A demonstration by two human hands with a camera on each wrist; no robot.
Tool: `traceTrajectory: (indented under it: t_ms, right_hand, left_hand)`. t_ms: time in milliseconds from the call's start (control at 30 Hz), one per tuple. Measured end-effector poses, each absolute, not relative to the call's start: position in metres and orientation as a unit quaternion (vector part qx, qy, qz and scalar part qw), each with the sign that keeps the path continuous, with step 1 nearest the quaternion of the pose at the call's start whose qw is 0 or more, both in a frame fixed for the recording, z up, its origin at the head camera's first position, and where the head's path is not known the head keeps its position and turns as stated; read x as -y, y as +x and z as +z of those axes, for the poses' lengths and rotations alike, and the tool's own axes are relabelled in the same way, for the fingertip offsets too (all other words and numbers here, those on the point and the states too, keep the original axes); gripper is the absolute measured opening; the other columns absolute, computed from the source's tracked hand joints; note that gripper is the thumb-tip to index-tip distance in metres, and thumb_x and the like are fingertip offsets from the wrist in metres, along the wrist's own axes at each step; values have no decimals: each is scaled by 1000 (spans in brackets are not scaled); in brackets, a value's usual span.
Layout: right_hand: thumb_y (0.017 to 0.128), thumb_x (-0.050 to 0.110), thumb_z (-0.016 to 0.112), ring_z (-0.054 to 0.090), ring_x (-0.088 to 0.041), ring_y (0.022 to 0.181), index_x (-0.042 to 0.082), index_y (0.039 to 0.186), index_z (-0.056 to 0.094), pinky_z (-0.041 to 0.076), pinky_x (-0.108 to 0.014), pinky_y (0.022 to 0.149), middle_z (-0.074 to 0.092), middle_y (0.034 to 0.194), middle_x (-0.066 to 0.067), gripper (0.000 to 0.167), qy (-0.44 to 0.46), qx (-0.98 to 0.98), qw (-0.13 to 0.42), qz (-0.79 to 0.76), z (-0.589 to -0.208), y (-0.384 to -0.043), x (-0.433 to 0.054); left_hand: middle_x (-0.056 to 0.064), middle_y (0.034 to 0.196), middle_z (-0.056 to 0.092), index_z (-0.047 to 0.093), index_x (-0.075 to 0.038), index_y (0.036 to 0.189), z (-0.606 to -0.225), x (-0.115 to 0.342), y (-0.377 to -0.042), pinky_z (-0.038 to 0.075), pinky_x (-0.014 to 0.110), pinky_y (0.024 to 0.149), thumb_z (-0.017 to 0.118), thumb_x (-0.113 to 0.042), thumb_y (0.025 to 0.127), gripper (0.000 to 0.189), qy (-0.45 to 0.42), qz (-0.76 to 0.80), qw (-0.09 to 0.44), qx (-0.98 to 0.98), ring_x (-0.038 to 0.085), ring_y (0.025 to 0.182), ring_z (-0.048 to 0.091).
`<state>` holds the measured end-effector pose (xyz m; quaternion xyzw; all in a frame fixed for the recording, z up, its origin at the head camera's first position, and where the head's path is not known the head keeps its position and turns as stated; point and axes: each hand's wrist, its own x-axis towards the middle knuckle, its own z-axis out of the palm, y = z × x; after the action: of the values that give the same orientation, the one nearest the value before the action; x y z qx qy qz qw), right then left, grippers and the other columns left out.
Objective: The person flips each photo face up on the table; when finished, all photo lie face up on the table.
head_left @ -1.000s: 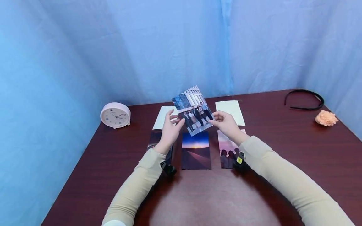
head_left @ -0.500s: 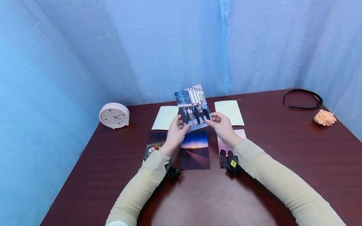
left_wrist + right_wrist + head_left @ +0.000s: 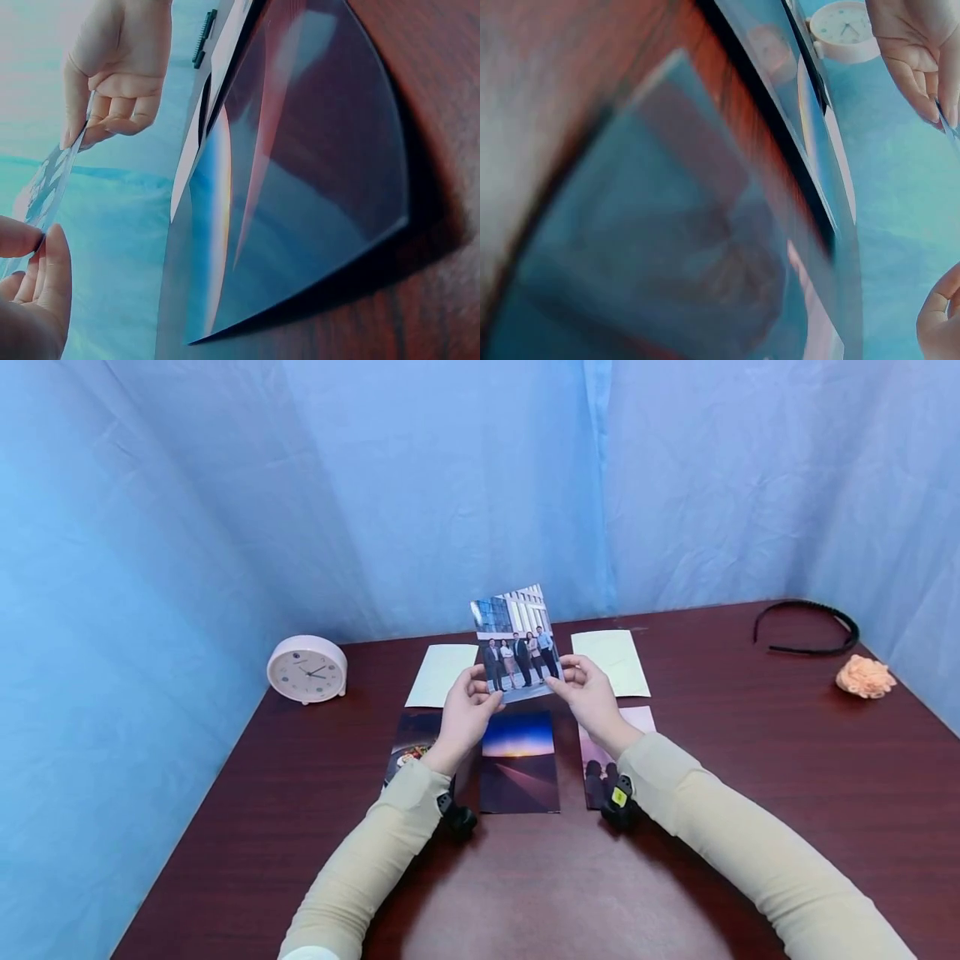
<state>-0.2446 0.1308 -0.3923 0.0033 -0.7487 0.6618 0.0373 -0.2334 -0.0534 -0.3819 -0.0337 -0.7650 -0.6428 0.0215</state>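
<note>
Both hands hold up a photo print point(image 3: 517, 647) of several people in front of a building. My left hand point(image 3: 467, 710) pinches its lower left edge between thumb and fingers, and my right hand point(image 3: 592, 697) pinches the lower right edge. The print is slightly tilted, its picture side toward the head camera. In the left wrist view the print point(image 3: 56, 176) appears nearly edge-on between the two hands. Below it on the table lies a sunset road photo point(image 3: 519, 768). A food photo point(image 3: 408, 747) is partly hidden by the left arm, a pink-sky photo point(image 3: 596, 768) by the right.
Two white sheets point(image 3: 441, 677) point(image 3: 611, 662) lie in the back row on the dark red table point(image 3: 570, 885). A white alarm clock point(image 3: 306, 668) stands at the back left. At the right are a black headband point(image 3: 813, 650) and a peach fabric flower point(image 3: 865, 677). Blue curtains hang behind.
The photo print has turned more upright and shifted slightly right. My left hand has closed its fingers in at the print's lower left edge; the right hand barely moved.
</note>
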Motion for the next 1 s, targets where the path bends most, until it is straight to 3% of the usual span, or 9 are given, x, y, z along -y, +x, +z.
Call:
traceTrajectory:
  t_ms: [167,367,633,733,1000]
  right_hand:
    - [90,17,64,64,-30,88,5,132,48,48,-24,79,62,87,-4,46,20,785,31,619,-392,-247,-137]
    - [89,20,66,66,-35,91,7,134,49,51,-41,88,61,90,-10,50,28,821,23,569,-391,-254,-143]
    - [90,17,64,68,-32,87,0,137,47,47,-26,63,62,89,-13,53,43,864,21,500,-381,-261,-146]
    - [92,16,62,68,-31,86,-1,138,45,45,-24,60,64,90,-15,52,51,874,11,483,-378,-264,-147]
    - [94,9,55,68,-32,93,-5,141,39,53,-34,82,66,105,-23,51,44,877,-60,475,-380,-272,-151]
  left_hand:
    - [5,86,51,41,-3,138,-385,54,-239,55,38,83,59,1,90,51,-28,-638,24,769,12,75,59]
    - [8,86,55,43,-4,138,-386,55,-248,55,39,83,61,1,89,52,-22,-623,9,781,12,72,60]
    - [17,95,58,42,0,140,-380,60,-261,56,33,79,56,1,92,50,-39,-576,-34,816,22,82,64]
    - [17,97,59,42,-1,141,-377,62,-265,56,34,81,55,0,93,49,-40,-554,-45,831,24,84,64]
    - [15,92,61,44,-2,140,-375,64,-275,56,29,79,56,-1,93,49,-49,-502,-70,860,25,82,66]
